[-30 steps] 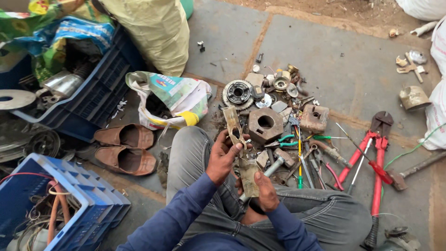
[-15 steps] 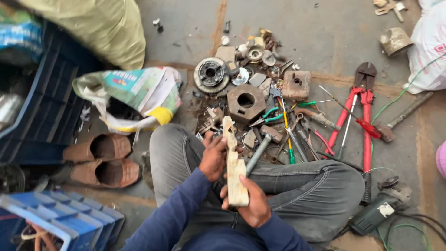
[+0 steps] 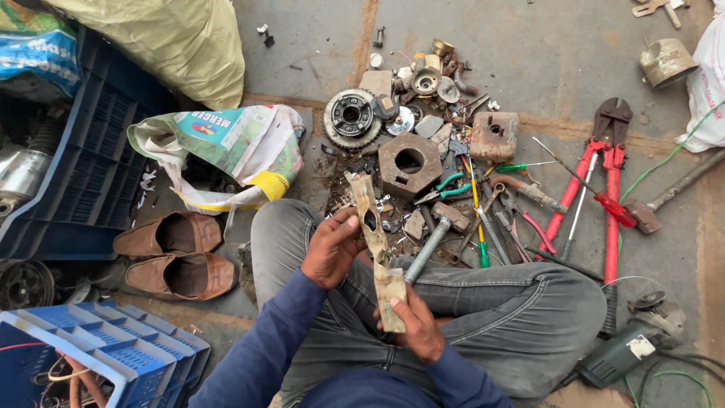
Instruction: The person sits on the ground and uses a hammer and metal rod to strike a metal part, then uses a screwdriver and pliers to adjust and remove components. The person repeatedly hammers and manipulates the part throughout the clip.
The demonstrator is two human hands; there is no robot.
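Seated cross-legged on the floor (image 3: pixel 574 45), a person grips a long, worn metal bracket (image 3: pixel 375 249) upright over the lap, left hand (image 3: pixel 331 248) at its middle and right hand (image 3: pixel 417 326) at its lower end, with a hammer (image 3: pixel 436 236), red bolt cutters (image 3: pixel 604 174) and brown shoes (image 3: pixel 172 253) nearby.

bolt cutters (image 3: pixel 604 174): red handles | crates (image 3: pixel 83 174): blue | loafers (image 3: pixel 174 253): brown | pliers (image 3: pixel 445 187): teal grips | sleeves (image 3: pixel 287 332): navy | jeans (image 3: pixel 513 310): grey | metal strip (image 3: pixel 375 234): tan, rust-mottled

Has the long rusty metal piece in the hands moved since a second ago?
Yes. The rusty metal piece has come toward the body; its top end now lies short of the hexagonal block, which it overlapped earlier.
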